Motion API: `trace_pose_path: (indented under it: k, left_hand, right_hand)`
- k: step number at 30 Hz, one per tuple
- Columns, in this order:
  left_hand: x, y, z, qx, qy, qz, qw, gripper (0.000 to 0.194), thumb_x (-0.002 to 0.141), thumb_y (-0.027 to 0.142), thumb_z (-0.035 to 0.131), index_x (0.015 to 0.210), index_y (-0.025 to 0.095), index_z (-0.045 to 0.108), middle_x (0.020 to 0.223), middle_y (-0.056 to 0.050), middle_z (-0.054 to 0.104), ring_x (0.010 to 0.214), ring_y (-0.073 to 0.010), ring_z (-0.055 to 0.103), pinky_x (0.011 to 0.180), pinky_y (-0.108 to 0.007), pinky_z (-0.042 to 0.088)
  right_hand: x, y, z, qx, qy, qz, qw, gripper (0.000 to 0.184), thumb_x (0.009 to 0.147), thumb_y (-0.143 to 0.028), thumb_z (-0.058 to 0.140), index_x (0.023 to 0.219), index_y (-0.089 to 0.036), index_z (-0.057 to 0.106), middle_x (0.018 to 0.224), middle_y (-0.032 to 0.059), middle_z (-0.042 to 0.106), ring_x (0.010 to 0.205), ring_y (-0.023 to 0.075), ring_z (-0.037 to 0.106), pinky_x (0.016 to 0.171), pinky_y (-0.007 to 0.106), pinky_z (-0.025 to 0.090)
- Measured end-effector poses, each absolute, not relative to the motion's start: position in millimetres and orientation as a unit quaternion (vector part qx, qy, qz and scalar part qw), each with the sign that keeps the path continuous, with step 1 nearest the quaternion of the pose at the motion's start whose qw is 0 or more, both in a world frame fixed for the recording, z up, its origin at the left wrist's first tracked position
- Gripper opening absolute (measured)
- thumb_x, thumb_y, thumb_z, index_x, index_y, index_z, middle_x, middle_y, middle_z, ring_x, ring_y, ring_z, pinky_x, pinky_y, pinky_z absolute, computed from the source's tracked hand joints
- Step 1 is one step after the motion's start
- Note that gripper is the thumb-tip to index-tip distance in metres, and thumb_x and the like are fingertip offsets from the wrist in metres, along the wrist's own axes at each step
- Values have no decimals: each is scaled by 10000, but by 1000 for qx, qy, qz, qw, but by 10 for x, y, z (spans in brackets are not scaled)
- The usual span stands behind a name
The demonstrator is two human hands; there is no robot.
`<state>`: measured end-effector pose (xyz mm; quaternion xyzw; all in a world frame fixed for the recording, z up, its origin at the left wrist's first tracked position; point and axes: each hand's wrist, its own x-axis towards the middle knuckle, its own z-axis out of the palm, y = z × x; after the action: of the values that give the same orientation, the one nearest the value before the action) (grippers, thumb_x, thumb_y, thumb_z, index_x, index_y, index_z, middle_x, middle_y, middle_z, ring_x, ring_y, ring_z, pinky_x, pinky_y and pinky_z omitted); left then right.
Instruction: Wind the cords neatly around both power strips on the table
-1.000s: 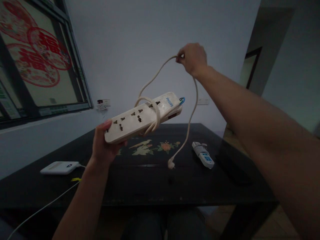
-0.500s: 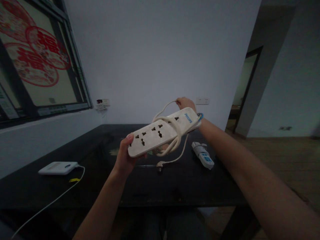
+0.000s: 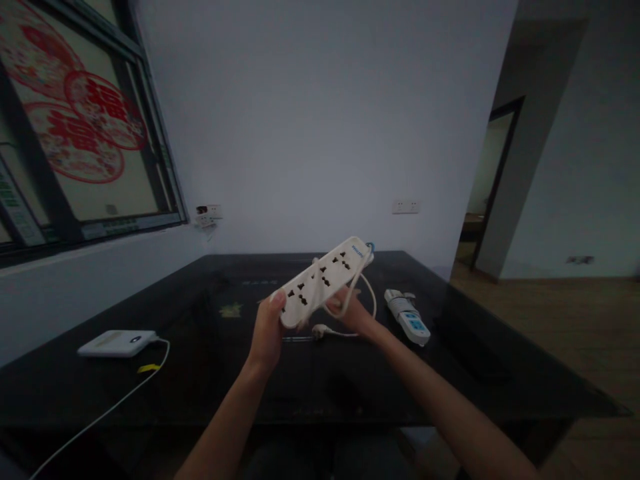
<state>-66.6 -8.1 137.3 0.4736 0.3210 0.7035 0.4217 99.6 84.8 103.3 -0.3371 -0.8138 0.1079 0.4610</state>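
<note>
My left hand (image 3: 267, 329) grips the near end of a white power strip (image 3: 325, 280) and holds it tilted above the dark table (image 3: 210, 380). Its cream cord (image 3: 361, 293) is looped round the strip's middle. My right hand (image 3: 350, 311) is under the strip, fingers closed on the cord. The plug (image 3: 317, 329) hangs just below, close to the table top.
A second white strip with blue sockets (image 3: 407, 316) lies on the table to the right. A white power bank (image 3: 117, 343) with a cable (image 3: 95, 417) sits at the left. A window (image 3: 75, 133) is on the left wall, a doorway (image 3: 487, 180) at the right.
My right hand came down from high above the strip, passed behind its far end and is now beneath it, carrying the cord round. The strip moved lower and farther from me.
</note>
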Motion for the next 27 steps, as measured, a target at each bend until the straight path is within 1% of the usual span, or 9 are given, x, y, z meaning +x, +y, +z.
trace_pose_path:
  k: [1, 4, 6, 8, 12, 15, 20, 22, 27]
  left_hand:
    - [-677, -68, 1322, 473, 332, 702, 415, 422, 734, 542, 569, 701, 123, 601, 590, -30, 634, 477, -138, 565, 420, -215, 410]
    - [-701, -28, 1168, 468, 361, 712, 379, 394, 757, 517, 568, 709, 128, 610, 638, -28, 652, 516, -134, 571, 458, -210, 422]
    - [-703, -13, 1078, 461, 374, 722, 356, 338, 776, 465, 574, 738, 133, 623, 685, -27, 665, 578, -139, 590, 506, -207, 441]
    - [-696, -18, 1007, 451, 380, 728, 350, 305, 796, 432, 565, 798, 137, 641, 722, -33, 676, 649, -158, 613, 554, -216, 461]
    - [-677, -80, 923, 450, 399, 728, 329, 323, 797, 444, 571, 845, 138, 662, 749, -42, 675, 673, -171, 602, 578, -228, 460]
    - [-665, -142, 895, 478, 433, 708, 289, 340, 810, 458, 554, 845, 140, 669, 719, -22, 647, 626, -150, 554, 572, -220, 435]
    - [-692, -195, 820, 520, 465, 681, 223, 300, 843, 409, 515, 860, 144, 654, 730, -17, 629, 661, -155, 525, 614, -225, 419]
    - [-744, -218, 759, 539, 481, 665, 190, 262, 830, 388, 534, 792, 150, 637, 670, -4, 591, 628, -150, 495, 582, -219, 389]
    - [-962, -387, 569, 596, 513, 595, 166, 236, 770, 347, 599, 622, 164, 584, 543, 25, 472, 526, -124, 405, 508, -215, 292]
  right_hand:
    - [977, 710, 933, -317, -815, 143, 463, 359, 824, -243, 590, 1181, -215, 602, 1164, 66, 654, 1126, 234, 575, 959, 392, 460]
    - [944, 275, 668, -191, -729, 445, 483, 512, 828, -248, 582, 1329, -268, 478, 1346, 65, 542, 1245, 218, 496, 1046, 434, 380]
    - [903, 31, 552, -184, -672, 511, 503, 535, 805, -264, 636, 1318, -290, 487, 1393, 55, 496, 1307, 208, 429, 1102, 434, 305]
    - [827, -144, 483, -205, -632, 534, 524, 526, 799, -286, 655, 1302, -294, 500, 1389, 56, 498, 1313, 209, 422, 1104, 439, 306]
    - [613, -343, 399, -237, -605, 522, 552, 530, 771, -275, 687, 1276, -290, 524, 1350, 46, 536, 1283, 211, 457, 1100, 413, 318]
    - [504, -450, 356, -283, -633, 471, 545, 521, 723, -220, 728, 1216, -269, 568, 1208, 37, 627, 1175, 217, 541, 1046, 376, 371]
    - [596, -586, 395, -324, -701, 368, 517, 17, 808, -216, 642, 798, -212, 656, 855, 10, 645, 869, 183, 607, 797, 285, 453]
    - [715, -602, 442, -337, -694, 338, 539, 139, 876, -245, 556, 785, -216, 656, 787, 6, 622, 783, 164, 597, 718, 263, 445]
    - [1052, -558, 568, -393, -639, 241, 615, 154, 884, -299, 540, 891, -258, 688, 821, 20, 650, 805, 186, 602, 716, 285, 455]
